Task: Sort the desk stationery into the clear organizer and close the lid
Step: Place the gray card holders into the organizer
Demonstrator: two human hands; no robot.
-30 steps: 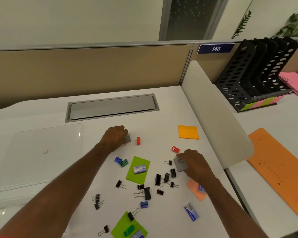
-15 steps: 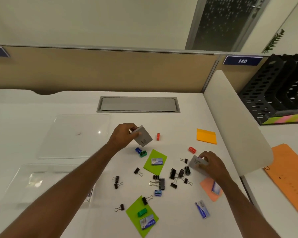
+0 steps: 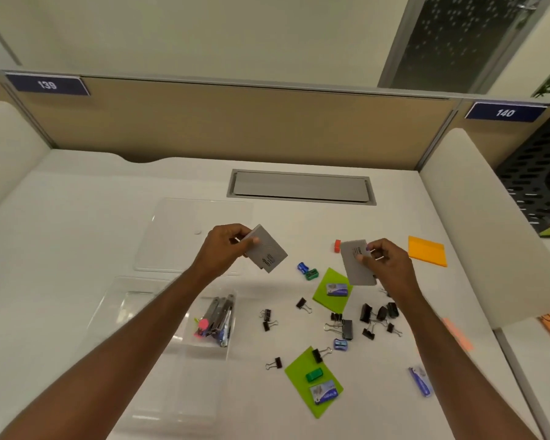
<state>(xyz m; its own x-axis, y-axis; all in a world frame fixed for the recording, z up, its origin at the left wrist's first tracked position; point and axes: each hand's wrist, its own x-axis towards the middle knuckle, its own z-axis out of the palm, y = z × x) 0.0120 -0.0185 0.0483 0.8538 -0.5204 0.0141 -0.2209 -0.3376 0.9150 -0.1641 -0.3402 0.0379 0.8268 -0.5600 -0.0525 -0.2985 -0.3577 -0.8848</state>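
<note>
In the middle of the frame, both hands are up off the white desk (image 3: 77, 236), each one pinching a flat grey box. The left hand (image 3: 226, 249) has its fingers clamped on the grey box on the left (image 3: 266, 249), tilted with one corner pointing down. The right hand (image 3: 385, 265) grips the other grey box (image 3: 356, 265) by its right edge, thumb across the face.

Just below and between them sit a blue sharpener (image 3: 302, 267) and a green sharpener (image 3: 311, 274), touching each other, and a small red eraser (image 3: 337, 246) is right beside the right-hand box. A green sticky pad (image 3: 327, 296) with a little staple box (image 3: 337, 289) on it lies under the right hand. Black binder clips (image 3: 346, 328) are scattered all over the lower middle. Orange sticky notes (image 3: 426, 255) sit off to the right.

The clear organizer (image 3: 134, 300) is at lower left, open, with pens and a pink highlighter (image 3: 216, 322) lying in one compartment. Its lid (image 3: 178, 236) lies flat just above it, behind the left hand.
</note>
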